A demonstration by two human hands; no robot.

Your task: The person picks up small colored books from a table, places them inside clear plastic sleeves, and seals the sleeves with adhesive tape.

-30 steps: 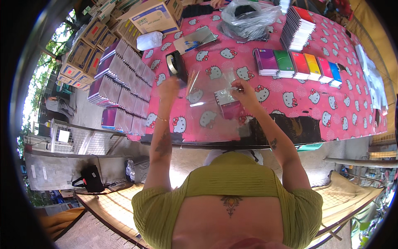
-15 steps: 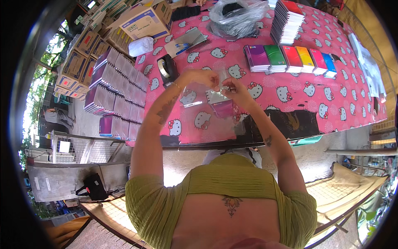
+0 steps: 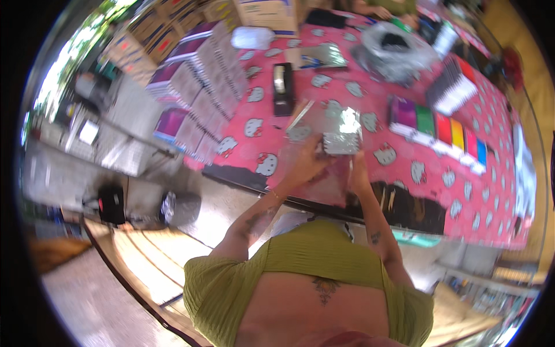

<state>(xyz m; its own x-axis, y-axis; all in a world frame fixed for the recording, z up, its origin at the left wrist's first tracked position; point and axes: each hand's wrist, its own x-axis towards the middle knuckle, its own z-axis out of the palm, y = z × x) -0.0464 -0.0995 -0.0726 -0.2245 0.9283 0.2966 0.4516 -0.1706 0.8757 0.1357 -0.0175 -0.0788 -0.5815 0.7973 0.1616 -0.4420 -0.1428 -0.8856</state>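
A spiral notebook [image 3: 341, 144] wrapped in clear, glossy plastic [image 3: 348, 120] is held between my two hands near the table's front edge. My left hand [image 3: 312, 161] is closed around its left side, fingers curled. On the other side my right hand [image 3: 359, 170] grips the right edge, its fingers partly hidden. The plastic reflects strong light and extends beyond the notebook's far end. More clear plastic film [image 3: 321, 188] lies on the pink table under my hands. Beyond my left hand stands a black tape dispenser [image 3: 283, 89]. The picture is blurred by motion.
Stacks of purple notebooks [image 3: 199, 87] stand on the left. Notebooks in several colours [image 3: 442, 128] line the right, with a tall notebook stack [image 3: 454, 87] behind. Farther back are a clear plastic bag [image 3: 396, 52], a cardboard box [image 3: 269, 16] and another person's hand [image 3: 380, 11].
My view has turned, so the table appears shifted right and lower. My hands have gone from fingering the plastic above the notebook to gripping the notebook's two sides, closer to me.
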